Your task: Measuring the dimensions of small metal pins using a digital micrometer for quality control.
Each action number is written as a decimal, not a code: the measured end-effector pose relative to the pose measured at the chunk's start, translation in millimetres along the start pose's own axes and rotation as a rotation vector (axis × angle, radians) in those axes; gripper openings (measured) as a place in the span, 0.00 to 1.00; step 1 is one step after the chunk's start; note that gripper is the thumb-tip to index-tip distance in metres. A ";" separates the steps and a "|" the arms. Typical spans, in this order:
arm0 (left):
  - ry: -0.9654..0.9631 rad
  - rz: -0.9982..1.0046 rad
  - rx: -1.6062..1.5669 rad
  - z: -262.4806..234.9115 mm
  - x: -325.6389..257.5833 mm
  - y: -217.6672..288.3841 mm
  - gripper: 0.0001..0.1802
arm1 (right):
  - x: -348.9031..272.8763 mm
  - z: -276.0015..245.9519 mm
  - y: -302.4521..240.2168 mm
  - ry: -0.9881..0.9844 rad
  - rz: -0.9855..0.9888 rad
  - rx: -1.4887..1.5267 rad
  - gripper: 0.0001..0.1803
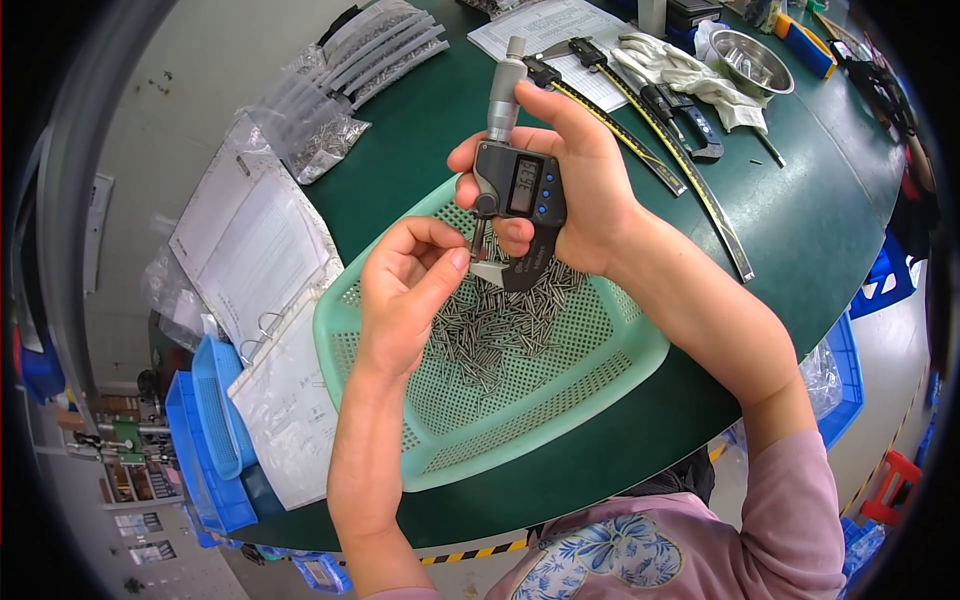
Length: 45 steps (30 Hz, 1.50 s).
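My right hand point(570, 185) grips a grey digital micrometer point(515, 185) upright above a light green perforated basket point(590, 385). Its thumb and forefinger reach toward the silver thimble at the top. My left hand point(405, 290) pinches a small metal pin point(477, 240) and holds it in the micrometer's jaw. Many small metal pins point(500, 325) lie loose in a heap on the basket floor, just below both hands.
The basket sits on a dark green table point(420, 130). Long calipers point(650, 120), white gloves point(680, 70) and a steel bowl point(752, 62) lie at the back right. Bags of small metal parts point(330, 100) and an open ring binder point(250, 260) lie to the left. Blue bins point(210, 430) stand at the lower left.
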State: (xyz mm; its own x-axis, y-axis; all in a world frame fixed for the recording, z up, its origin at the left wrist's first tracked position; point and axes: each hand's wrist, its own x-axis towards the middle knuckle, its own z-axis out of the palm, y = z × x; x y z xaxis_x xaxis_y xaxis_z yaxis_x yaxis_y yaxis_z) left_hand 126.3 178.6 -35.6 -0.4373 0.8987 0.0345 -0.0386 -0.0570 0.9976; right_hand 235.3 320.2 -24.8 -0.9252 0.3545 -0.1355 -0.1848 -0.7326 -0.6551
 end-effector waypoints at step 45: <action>-0.093 0.350 1.290 15.0 7.8 -41.6 0.10 | -0.9 1.1 -1.1 0.040 0.005 0.029 0.34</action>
State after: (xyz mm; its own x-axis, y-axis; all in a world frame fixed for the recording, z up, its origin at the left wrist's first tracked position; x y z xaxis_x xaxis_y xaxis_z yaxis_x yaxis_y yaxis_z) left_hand 138.0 194.5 -75.9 -0.1856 0.9502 0.2504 0.9542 0.1134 0.2768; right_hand 236.0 320.0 -23.2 -0.9123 0.3734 -0.1682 -0.1905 -0.7505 -0.6328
